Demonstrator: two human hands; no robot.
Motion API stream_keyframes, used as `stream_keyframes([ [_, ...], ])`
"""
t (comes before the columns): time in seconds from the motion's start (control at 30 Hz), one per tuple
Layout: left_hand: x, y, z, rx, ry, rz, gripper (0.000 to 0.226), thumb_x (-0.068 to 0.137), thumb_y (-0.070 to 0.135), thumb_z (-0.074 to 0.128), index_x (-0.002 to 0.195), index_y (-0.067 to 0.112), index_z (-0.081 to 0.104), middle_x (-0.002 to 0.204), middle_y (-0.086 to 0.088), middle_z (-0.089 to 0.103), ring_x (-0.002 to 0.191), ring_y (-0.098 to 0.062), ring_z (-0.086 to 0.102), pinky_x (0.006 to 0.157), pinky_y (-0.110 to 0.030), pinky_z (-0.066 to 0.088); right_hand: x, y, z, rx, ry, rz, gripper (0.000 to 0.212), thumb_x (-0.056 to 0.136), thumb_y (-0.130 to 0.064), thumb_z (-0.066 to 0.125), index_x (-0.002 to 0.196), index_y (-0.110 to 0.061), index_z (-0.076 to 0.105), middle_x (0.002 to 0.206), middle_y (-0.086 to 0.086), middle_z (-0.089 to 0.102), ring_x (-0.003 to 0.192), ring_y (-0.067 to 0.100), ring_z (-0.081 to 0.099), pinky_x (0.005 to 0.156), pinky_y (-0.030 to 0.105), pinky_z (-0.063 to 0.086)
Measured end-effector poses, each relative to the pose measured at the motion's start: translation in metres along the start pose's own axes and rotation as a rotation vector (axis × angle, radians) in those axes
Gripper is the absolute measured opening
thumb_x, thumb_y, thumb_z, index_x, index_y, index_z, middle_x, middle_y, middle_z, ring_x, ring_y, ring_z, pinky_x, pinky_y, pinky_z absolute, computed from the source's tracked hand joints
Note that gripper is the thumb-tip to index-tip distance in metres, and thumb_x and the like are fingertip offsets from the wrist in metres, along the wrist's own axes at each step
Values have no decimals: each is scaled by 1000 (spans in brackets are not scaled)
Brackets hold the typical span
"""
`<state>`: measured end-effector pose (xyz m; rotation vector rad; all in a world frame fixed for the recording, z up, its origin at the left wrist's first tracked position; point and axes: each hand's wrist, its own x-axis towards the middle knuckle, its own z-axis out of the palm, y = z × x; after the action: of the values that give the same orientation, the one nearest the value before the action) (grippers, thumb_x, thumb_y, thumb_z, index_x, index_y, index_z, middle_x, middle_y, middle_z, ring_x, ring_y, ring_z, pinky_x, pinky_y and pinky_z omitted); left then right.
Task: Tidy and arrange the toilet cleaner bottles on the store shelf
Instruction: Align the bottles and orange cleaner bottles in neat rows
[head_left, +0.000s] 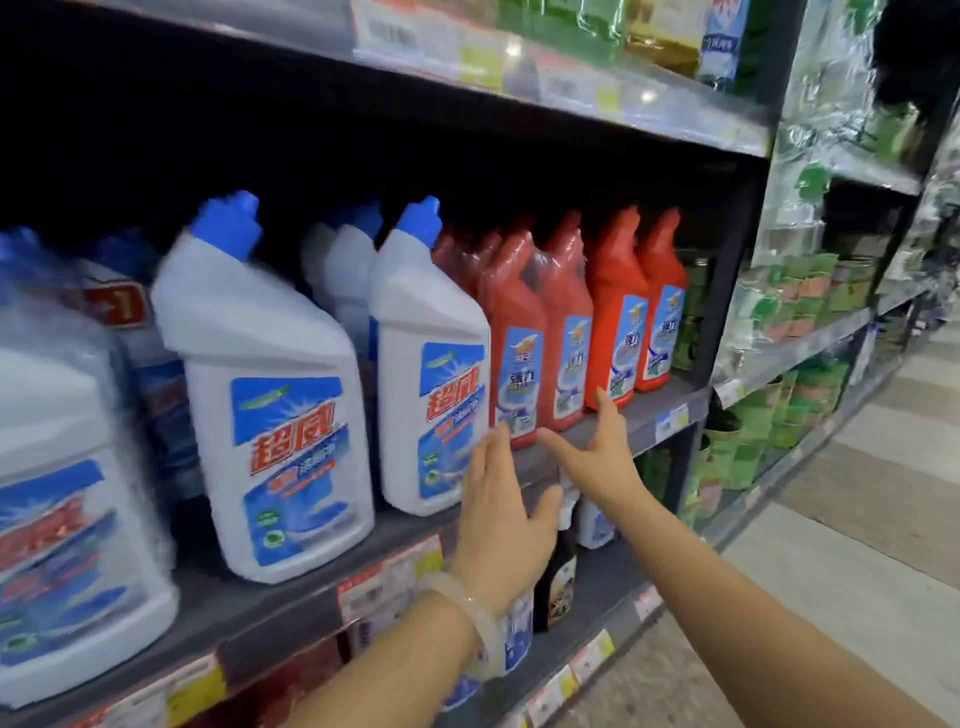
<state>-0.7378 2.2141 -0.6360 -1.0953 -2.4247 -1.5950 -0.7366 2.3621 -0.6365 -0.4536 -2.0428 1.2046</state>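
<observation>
While both hands reach toward the front edge of the store shelf (644, 415), neither holds anything; the left hand (498, 525) is spread flat with fingers together and thumb out to the right, its fingertips just in front of the lower corner of a white toilet cleaner bottle (431, 358) and beside the nearest red bottle (514, 343); a pale bangle (467, 618) sits on that wrist; the right hand (597, 457) is open too, forefinger stretched left along the shelf edge and thumb raised toward the base of another red bottle (615, 317), whether touching it I cannot tell. On this shelf the white bottles with blue caps stand upright to the left, a larger one (265, 395) nearest the camera and more behind it, blurred; at far left a shrink-wrapped pack of white bottles (67, 493) fills the corner; the red bottles stand in a close row to the right, two of them wrapped together in clear film, the last one (662, 306) near the shelf's dark upright. Price tags (384, 577) line the shelf lip; below the hands a dark bottle (556, 577) stands on the lower shelf; green packets (769, 415) crowd the next bay to the right.
</observation>
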Motion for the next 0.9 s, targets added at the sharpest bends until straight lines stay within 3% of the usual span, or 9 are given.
stream_keyframes([
  [0.03, 10, 2, 14, -23, 36, 11, 74, 90, 27, 54, 147, 22, 7, 156, 4, 8, 144, -13, 6, 118, -36, 14, 15, 8, -8, -5, -13, -9, 80, 81, -29, 70, 144, -15, 22, 138, 0, 30, 135, 18, 27, 110, 34, 28],
  [0.2, 57, 3, 62, 48, 255, -79, 91, 87, 28, 59, 146, 12, -8, 156, -5, -7, 144, -16, -6, 114, -26, 0, 73, 39, -28, 85, -173, -15, 89, 82, -33, 68, 148, -15, 12, 155, 1, 16, 143, 20, 18, 116, 44, 23],
  [0.33, 93, 6, 81, 36, 538, -257, 104, 78, 31, 70, 145, 1, -3, 154, -16, 11, 143, -25, 10, 116, -32, 9, 99, 56, -27, 173, -270, -29, 87, 75, -35, 74, 142, -12, 24, 141, -1, 37, 135, 18, 35, 112, 42, 32],
  [0.4, 107, 2, 86, -20, 628, -319, 115, 69, 34, 78, 145, 1, -1, 152, -16, 21, 141, -27, 19, 116, -37, 17, 105, 64, -25, 143, -257, -57, 58, 76, -28, 73, 123, -18, 40, 123, -4, 50, 117, 14, 49, 100, 35, 42],
  [0.47, 115, 0, 88, -52, 674, -368, 123, 63, 37, 82, 145, 2, -1, 151, -15, 25, 140, -27, 22, 115, -39, 21, 106, 66, -24, 145, -245, -61, 43, 76, -24, 73, 106, -20, 42, 110, -1, 54, 106, 14, 52, 90, 31, 44],
  [0.57, 121, 1, 91, -57, 718, -414, 124, 58, 39, 85, 146, 5, 3, 149, -14, 29, 139, -26, 26, 114, -38, 24, 109, 59, -29, 19, -217, -145, 57, 74, -29, 71, 121, -9, 45, 119, 10, 53, 116, 27, 50, 96, 41, 44],
  [0.7, 126, 3, 92, 26, 775, -417, 125, 53, 46, 85, 144, 4, 11, 146, -16, 34, 136, -30, 31, 111, -45, 28, 129, 14, -55, -3, -134, -451, 69, 81, -23, 67, 139, -7, 33, 136, 11, 39, 130, 22, 34, 107, 30, 29],
  [0.77, 127, 2, 94, 62, 793, -428, 125, 51, 51, 84, 143, 4, 14, 146, -16, 35, 135, -30, 32, 110, -46, 29, 146, -5, -59, -12, -219, -492, 79, 83, -29, 66, 144, -6, 22, 147, 12, 29, 138, 24, 27, 113, 33, 25],
  [0.9, 125, 5, 94, 129, 770, -456, 122, 54, 47, 84, 143, 6, 12, 144, -15, 37, 134, -31, 32, 109, -46, 31, 161, -17, -52, -71, -391, -422, 98, 77, -43, 69, 147, -11, 10, 148, 13, 29, 129, 34, 39, 108, 44, 34],
])
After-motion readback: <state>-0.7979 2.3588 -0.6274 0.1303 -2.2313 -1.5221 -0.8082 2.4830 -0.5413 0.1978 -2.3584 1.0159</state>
